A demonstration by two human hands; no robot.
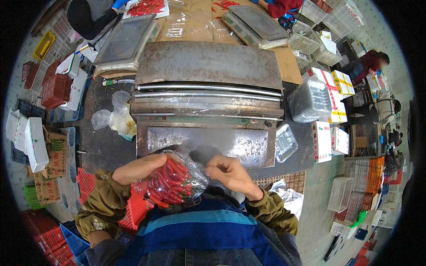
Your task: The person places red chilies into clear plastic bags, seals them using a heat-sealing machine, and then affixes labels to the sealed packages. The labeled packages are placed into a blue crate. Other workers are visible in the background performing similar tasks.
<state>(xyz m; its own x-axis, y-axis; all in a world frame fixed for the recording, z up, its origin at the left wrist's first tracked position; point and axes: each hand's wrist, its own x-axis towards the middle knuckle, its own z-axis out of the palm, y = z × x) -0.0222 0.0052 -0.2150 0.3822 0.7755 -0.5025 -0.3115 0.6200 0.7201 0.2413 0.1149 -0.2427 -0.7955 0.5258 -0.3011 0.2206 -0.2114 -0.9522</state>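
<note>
Close to my body is a pack of red chili peppers [168,184] wrapped in clear film, tilted up. My left hand [143,169] grips its left side, thumb along the upper edge. To the right of the pack, my right hand [229,174] has its thumb and fingers pinched on the clear film [201,173] at the pack's edge. Just beyond both hands lies the metal plate [206,139] of a film-wrapping machine. Its steel rollers [209,91] run across behind the plate, below a sheet-metal cover [209,63].
Stacked clear plastic trays [311,99] and a single tray [286,143] lie right of the machine. A knife [118,81] and crumpled plastic bags [116,114] are on its left. Two scales [124,41] [256,25] stand beyond. Co-workers' arms [283,8] show at the far side.
</note>
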